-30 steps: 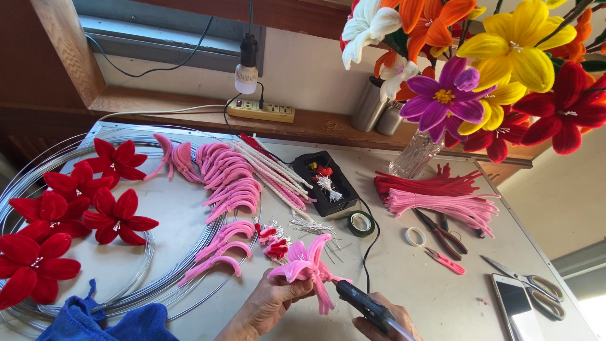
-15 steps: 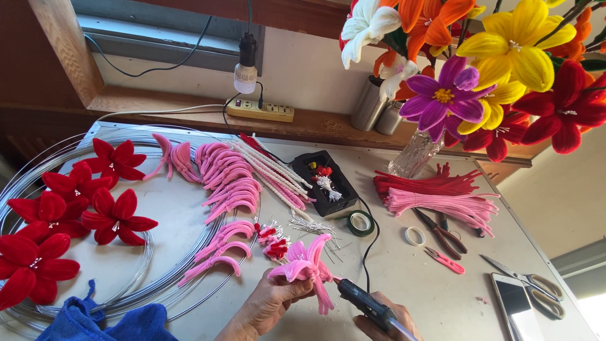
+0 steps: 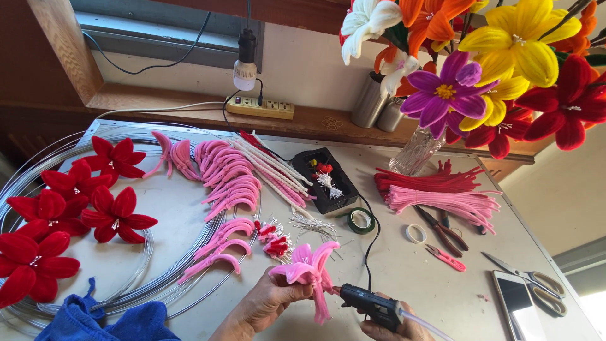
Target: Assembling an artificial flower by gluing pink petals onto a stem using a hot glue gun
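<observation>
Right hand (image 3: 394,328) cut off below

Bare table (image 3: 404,278) ahead; stamens (image 3: 276,243) crowd left.

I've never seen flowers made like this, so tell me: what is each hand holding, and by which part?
The left hand grips a pink pipe-cleaner flower at its base, under the petals. The right hand holds a black glue gun by its handle, nozzle toward the flower.

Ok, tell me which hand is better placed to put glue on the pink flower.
Right. The right hand already holds the glue gun, nozzle nearly at the pink flower. The left hand is busy gripping that flower.
</observation>
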